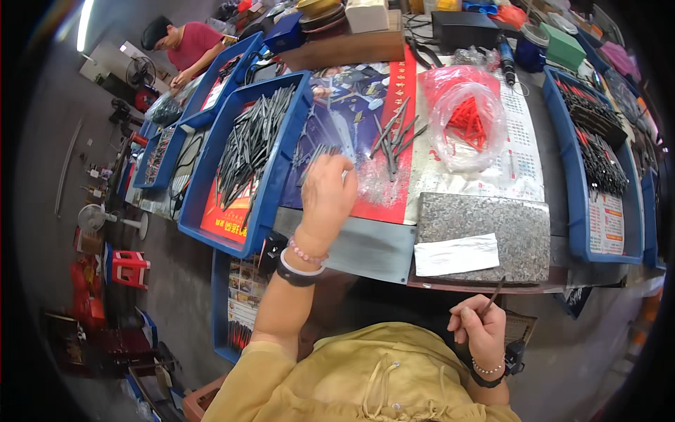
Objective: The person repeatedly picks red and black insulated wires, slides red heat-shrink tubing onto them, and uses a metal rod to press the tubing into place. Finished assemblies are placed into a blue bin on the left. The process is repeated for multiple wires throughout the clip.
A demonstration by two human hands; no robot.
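My left hand [329, 186] reaches over the dark blue poster on the bench, at a small group of thin grey pieces [320, 153]. Its fingers are blurred and partly hidden behind the back of the hand, so a grip does not show. Close to my body, beyond the bench's front edge, my right hand [481, 327] is closed around a thin dark rod [495, 292], which points up toward the stone slab [485, 211]. A folded white paper [455, 254] lies on that slab. Several dark slender pieces [395, 141] are scattered on the poster's red part.
At left stands a blue tray [188, 211] heaped with dark slender metal pieces [256, 137]. A clear plastic bag [457, 158] holds red sticks [467, 123]. Another blue tray [578, 232] with dark parts is at right. A person in a red shirt [197, 46] works at far left.
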